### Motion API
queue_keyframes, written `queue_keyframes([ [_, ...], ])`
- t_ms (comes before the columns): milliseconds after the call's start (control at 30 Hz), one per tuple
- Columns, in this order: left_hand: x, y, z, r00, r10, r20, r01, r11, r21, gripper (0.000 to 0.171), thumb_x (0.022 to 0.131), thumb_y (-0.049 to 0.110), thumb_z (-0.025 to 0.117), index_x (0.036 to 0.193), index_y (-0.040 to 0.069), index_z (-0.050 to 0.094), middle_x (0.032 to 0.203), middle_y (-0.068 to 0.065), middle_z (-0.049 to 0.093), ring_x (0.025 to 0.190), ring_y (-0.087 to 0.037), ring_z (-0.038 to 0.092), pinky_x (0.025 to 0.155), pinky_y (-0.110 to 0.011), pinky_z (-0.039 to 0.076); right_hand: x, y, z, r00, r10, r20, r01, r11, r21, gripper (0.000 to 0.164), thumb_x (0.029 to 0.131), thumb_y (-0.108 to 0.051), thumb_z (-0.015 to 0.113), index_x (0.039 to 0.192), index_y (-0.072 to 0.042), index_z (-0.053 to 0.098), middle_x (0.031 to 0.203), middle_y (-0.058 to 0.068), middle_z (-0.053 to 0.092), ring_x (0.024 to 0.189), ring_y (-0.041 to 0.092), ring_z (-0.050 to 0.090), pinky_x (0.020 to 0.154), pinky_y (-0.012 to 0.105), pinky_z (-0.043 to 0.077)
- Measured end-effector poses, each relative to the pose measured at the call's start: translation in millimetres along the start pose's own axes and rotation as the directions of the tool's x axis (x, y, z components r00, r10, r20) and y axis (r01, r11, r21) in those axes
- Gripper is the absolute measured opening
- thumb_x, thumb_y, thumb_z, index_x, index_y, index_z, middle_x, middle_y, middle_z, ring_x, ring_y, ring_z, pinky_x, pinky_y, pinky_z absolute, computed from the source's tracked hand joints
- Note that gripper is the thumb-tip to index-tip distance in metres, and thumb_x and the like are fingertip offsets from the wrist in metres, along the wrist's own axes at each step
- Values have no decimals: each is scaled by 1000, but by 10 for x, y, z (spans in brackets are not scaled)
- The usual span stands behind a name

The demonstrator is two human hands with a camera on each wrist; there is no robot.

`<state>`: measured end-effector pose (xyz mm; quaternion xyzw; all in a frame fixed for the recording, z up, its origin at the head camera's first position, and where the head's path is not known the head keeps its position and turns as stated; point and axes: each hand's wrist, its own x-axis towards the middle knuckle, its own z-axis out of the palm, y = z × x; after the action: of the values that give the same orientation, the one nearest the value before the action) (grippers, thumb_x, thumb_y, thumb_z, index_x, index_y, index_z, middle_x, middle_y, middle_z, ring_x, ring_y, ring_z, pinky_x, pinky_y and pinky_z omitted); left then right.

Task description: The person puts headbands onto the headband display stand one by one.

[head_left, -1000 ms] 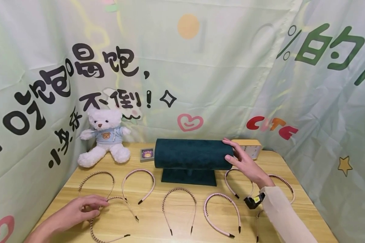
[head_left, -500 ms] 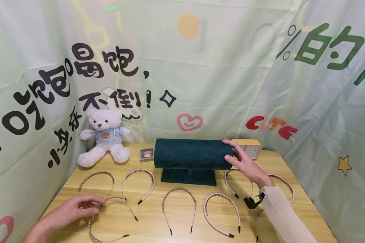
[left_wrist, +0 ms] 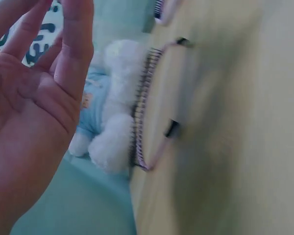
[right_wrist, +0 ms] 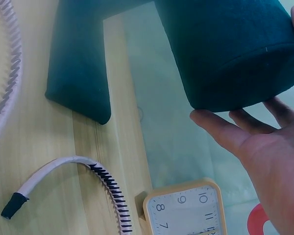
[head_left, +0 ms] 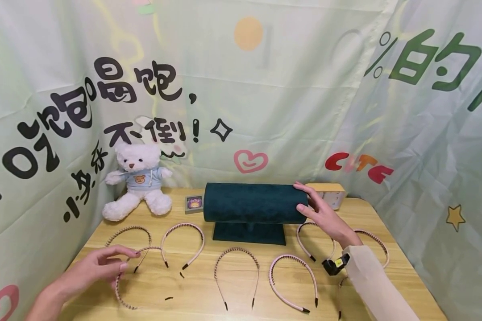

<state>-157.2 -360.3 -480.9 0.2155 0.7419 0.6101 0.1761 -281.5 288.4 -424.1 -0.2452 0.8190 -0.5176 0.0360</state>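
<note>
My left hand (head_left: pixel 100 267) pinches a thin headband (head_left: pixel 118 293) with spiral wrapping, raised over the left side of the table; its dark tips point right. In the left wrist view the fingertips and that headband are out of frame. My right hand (head_left: pixel 325 216) grips the right end of a dark green velvet roll stand (head_left: pixel 253 203), thumb in front and fingers over the top. From the right wrist view, the fingertips lie at the rim of the roll's round end. Behind the held headband lies another headband (left_wrist: pixel 142 98) on the wood.
Several more headbands lie spread over the wooden table (head_left: pixel 201 290), including a middle headband (head_left: pixel 236 249) and a pink headband (head_left: pixel 291 257). At the back stand a white teddy bear (head_left: pixel 138 178), a small grey picture block (head_left: pixel 194 204) and a yellow clock (right_wrist: pixel 186 208). Printed cloth walls (head_left: pixel 305 111) surround the table.
My left hand has lifted the front-left headband off the table, moving slightly up and left with it. My right hand stays on the roll stand.
</note>
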Motion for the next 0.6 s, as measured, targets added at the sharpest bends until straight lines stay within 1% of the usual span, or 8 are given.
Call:
queue_keyframes([
  [67, 18, 58, -17, 999, 30, -33, -30, 999, 25, 35, 110, -6, 52, 141, 3, 66, 109, -3, 76, 87, -16, 74, 70, -40, 65, 5, -4, 3, 1000, -2, 0, 2, 1000, 0, 62, 116, -23, 54, 172, -30, 30, 184, 5, 11, 164, 50, 20, 125, 78, 27],
  [100, 28, 90, -28, 998, 32, -52, -30, 999, 40, 36, 110, -5, 52, 140, 6, 67, 107, -1, 76, 87, -16, 74, 70, -39, 65, 7, -5, 5, 1000, -3, 0, 3, 1000, 0, 62, 116, -23, 54, 172, -30, 30, 184, 5, 11, 164, 50, 20, 125, 77, 28],
  [133, 43, 125, -39, 997, 39, -63, -36, 998, 54, 36, 110, -5, 52, 140, 7, 67, 103, -1, 76, 86, -17, 74, 70, -39, 65, 7, -7, 5, 1000, -2, -1, 2, 1000, -1, 62, 116, -22, 54, 172, -30, 30, 184, 5, 11, 164, 50, 20, 125, 76, 28],
  [233, 95, 237, -73, 994, 21, -105, -11, 995, 96, 35, 110, -2, 54, 141, 9, 66, 96, 0, 75, 83, -18, 73, 70, -40, 64, 9, -12, 7, 1000, -1, 1, 1, 1000, 2, 62, 116, -22, 54, 173, -27, 29, 184, 5, 10, 164, 50, 21, 124, 76, 29],
  [367, 183, 378, -102, 986, -15, -166, 42, 986, 160, 32, 110, 4, 58, 141, 8, 65, 98, -5, 73, 85, -22, 73, 73, -40, 64, 12, -14, 10, 1000, 3, 2, -3, 1000, 8, 62, 117, -23, 54, 173, -24, 28, 185, 6, 9, 164, 51, 20, 124, 77, 28],
  [400, 210, 405, -108, 984, -22, -179, 54, 983, 176, 31, 110, 6, 59, 141, 6, 65, 99, -6, 73, 85, -23, 73, 74, -39, 64, 11, -12, 10, 1000, 3, 2, -3, 1000, 9, 62, 117, -23, 54, 173, -24, 28, 185, 6, 9, 164, 51, 20, 124, 77, 27],
  [467, 265, 442, -125, 981, -26, -193, 67, 976, 207, 31, 111, 9, 61, 141, 5, 64, 108, -4, 74, 89, -24, 72, 75, -39, 64, 8, -6, 10, 1000, 3, 1, -3, 1000, 10, 62, 116, -23, 54, 173, -25, 28, 185, 6, 9, 164, 52, 18, 124, 79, 26],
  [600, 374, 501, -143, 981, -4, -194, 56, 963, 262, 31, 111, 13, 61, 142, 6, 63, 127, 5, 74, 98, -20, 71, 77, -37, 64, 8, 1, 8, 1000, 2, 1, -2, 1000, 9, 62, 117, -23, 54, 173, -24, 28, 185, 6, 9, 164, 52, 18, 124, 79, 26],
])
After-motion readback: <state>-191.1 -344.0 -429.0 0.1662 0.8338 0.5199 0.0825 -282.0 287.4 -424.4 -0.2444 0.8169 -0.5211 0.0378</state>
